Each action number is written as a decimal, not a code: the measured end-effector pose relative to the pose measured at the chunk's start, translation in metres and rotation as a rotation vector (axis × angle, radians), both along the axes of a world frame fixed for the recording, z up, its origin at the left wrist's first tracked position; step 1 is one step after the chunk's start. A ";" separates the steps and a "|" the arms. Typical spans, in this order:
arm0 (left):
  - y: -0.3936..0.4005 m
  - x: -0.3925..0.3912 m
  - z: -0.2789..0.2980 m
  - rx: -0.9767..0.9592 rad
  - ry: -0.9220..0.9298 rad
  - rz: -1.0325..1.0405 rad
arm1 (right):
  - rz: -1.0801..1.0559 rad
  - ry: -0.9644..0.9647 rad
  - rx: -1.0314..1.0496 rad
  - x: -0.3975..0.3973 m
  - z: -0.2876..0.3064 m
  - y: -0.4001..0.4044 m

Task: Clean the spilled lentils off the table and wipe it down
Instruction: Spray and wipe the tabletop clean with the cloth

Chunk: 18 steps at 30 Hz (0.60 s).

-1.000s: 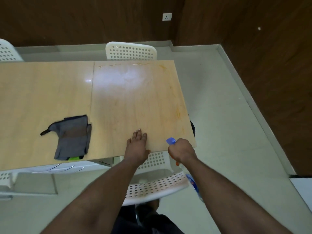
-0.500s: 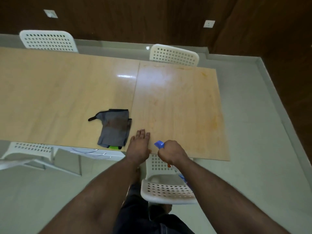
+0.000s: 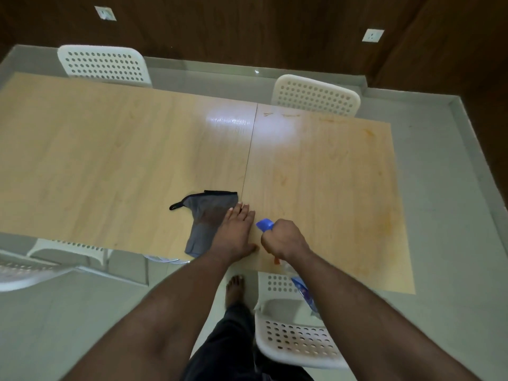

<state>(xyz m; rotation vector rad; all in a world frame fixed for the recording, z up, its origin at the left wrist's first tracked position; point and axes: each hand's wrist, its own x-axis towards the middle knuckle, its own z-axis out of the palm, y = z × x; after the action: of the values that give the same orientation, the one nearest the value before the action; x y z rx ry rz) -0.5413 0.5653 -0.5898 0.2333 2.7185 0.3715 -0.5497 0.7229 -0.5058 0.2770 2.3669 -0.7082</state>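
Grey cloth (image 3: 206, 219) lying rumpled on the worktop (image 3: 110, 160), its near end at the front edge, a dark strap poking out on the side away from the hands. Left hand (image 3: 235, 234) laid flat, fingers straight and together, partly over the cloth's right side and partly on bare wood, gripping nothing. Just to the right of it, right hand (image 3: 283, 237) curled in a fist round the neck of a spray bottle (image 3: 303, 294), blue nozzle sticking out beyond the knuckles toward the left hand, clear body hanging down past the worktop's near edge. Orange streaks and smears (image 3: 384, 215) across the worktop well to the right of the right hand and along the far edge; no loose lentils to be made out. Below the forearms, 1 white perforated chair (image 3: 299, 342) and a bare foot (image 3: 235, 288) on the pale floor. Beyond the worktop, 2 more white chairs (image 3: 316, 96) against a dark wood wall (image 3: 247, 28) with 2 sockets.
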 end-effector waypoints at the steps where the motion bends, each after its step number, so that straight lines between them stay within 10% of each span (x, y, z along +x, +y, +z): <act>1: -0.001 -0.007 -0.001 0.007 0.003 0.001 | -0.023 0.011 -0.009 -0.010 -0.002 -0.002; 18: 0.001 -0.162 0.000 0.101 -0.013 0.065 | -0.198 0.180 -0.019 -0.217 0.005 -0.028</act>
<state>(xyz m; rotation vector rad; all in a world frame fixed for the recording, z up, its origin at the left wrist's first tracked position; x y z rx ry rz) -0.7030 0.5662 -0.5900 0.1697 2.7028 0.5279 -0.7664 0.6948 -0.5011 0.4611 2.5242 -0.8807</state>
